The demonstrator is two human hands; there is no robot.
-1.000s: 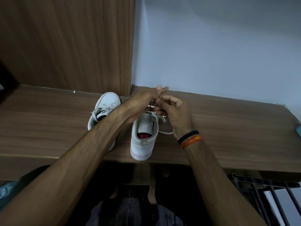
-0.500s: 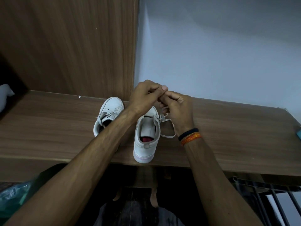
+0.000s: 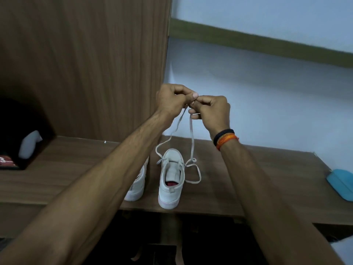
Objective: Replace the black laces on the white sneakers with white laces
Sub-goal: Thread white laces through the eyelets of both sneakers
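Observation:
Two white sneakers stand side by side on a wooden shelf [image 3: 257, 178], heels toward me. The right sneaker [image 3: 172, 180] has a white lace [image 3: 192, 138] threaded through its front eyelets; both lace ends rise from it. My left hand [image 3: 172, 101] and my right hand [image 3: 212, 111] are held together high above that shoe, each pinching one end of the white lace. A slack loop of lace lies on the shelf to the shoe's right. The left sneaker [image 3: 138, 186] is mostly hidden behind my left forearm.
A tall wooden panel [image 3: 86, 64] rises behind the shoes on the left, a pale wall on the right. A blue object [image 3: 342, 185] lies at the shelf's right end. A white object [image 3: 29, 143] and a dark item sit in the recess at left.
Both hands have risen well above the right sneaker, drawing the two lace ends up and taut. The view has tilted upward.

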